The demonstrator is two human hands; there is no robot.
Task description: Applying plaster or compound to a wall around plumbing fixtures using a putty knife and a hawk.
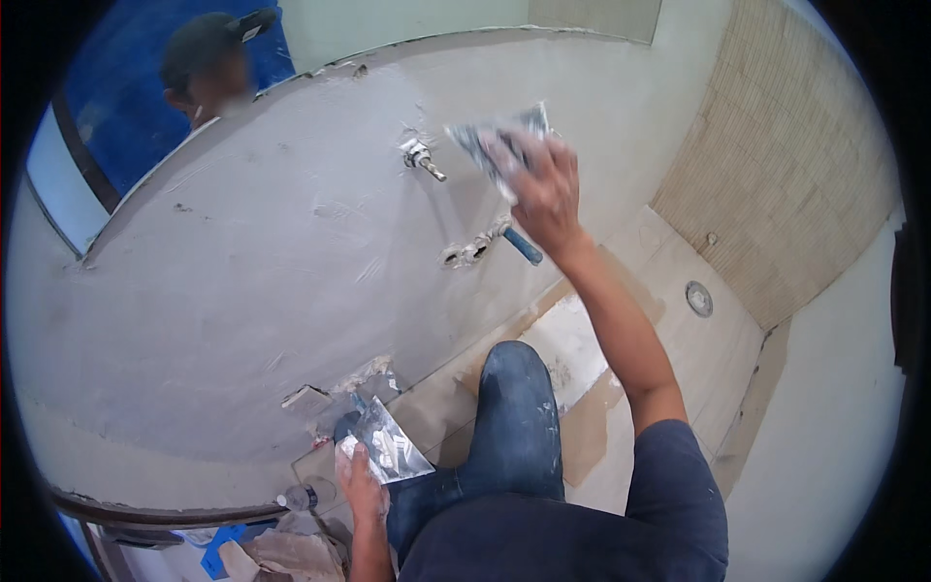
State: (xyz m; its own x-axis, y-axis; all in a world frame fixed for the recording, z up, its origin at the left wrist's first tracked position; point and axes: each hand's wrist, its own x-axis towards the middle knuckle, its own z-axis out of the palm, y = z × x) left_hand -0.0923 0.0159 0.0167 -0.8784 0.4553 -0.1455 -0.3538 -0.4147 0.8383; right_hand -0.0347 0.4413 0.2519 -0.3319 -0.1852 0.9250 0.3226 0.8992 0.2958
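My raised right hand (553,189) grips a broad putty knife (472,145), its blade smeared with grey-white and close to the wall (291,233); hand and blade are slightly blurred. Low down, near my knee, my left hand (361,488) is closed on a second wide putty knife (412,464). Lumps of white putty (386,447) lie on that metal blade. Left of the right hand, a metal pipe fitting (419,157) juts from the wall. Below the hand, a blue pipe stub (524,246) sticks out beside round holes.
A person in a dark cap (206,48) shows past the wall's edge. A floor drain (698,299) lies at right, by a ribbed tan wall (786,145). Cardboard (592,427) covers some floor. A clear bottle (299,498), crumpled paper (299,551) and a blue item (223,553) are lower left.
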